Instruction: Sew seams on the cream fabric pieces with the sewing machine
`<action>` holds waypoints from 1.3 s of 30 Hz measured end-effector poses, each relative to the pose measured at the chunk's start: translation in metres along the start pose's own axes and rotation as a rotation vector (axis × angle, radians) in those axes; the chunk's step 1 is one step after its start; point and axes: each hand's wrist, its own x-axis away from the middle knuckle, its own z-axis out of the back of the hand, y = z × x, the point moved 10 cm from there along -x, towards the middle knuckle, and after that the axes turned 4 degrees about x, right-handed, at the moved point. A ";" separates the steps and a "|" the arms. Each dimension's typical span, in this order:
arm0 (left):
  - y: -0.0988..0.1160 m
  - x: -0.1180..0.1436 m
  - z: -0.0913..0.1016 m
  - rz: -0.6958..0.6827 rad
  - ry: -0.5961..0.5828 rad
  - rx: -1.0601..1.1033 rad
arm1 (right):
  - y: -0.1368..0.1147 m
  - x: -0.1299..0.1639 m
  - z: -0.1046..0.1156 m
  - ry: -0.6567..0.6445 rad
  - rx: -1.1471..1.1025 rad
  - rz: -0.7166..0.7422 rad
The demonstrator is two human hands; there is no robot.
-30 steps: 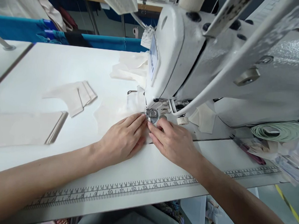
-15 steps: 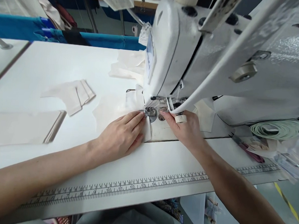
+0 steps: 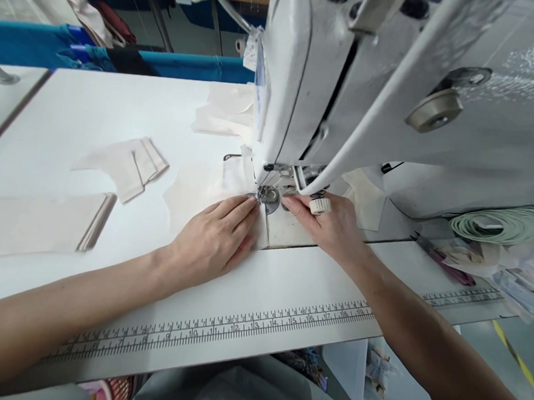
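My left hand (image 3: pixel 214 233) lies on a cream fabric piece (image 3: pixel 190 188), fingers stretched and together, fingertips right beside the presser foot (image 3: pixel 260 195) of the white sewing machine (image 3: pixel 285 73). The fabric runs under the hand, and its edge shows just right of the fingers. On the other side of the needle, my right hand (image 3: pixel 333 226) rests by the round metal plate (image 3: pixel 271 200), with a finger stretched towards it. A white ridged knob (image 3: pixel 320 205) hides part of that hand; I see nothing held in it.
Left on the table are a folded fabric stack (image 3: pixel 37 223) and smaller folded cream pieces (image 3: pixel 136 166). More cream fabric (image 3: pixel 225 112) lies behind the machine head. At right are a coiled pale green cord (image 3: pixel 500 225) and dark red-handled snips (image 3: pixel 445 261). A printed ruler (image 3: pixel 221 329) follows the front edge.
The view has shifted slightly, with the machine appearing closer. Both hands keep almost the same place beside the presser foot, and the fabric shows no clear movement.
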 end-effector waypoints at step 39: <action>0.023 0.007 0.020 -0.093 0.062 0.048 | -0.055 0.030 0.008 -0.182 -0.182 0.492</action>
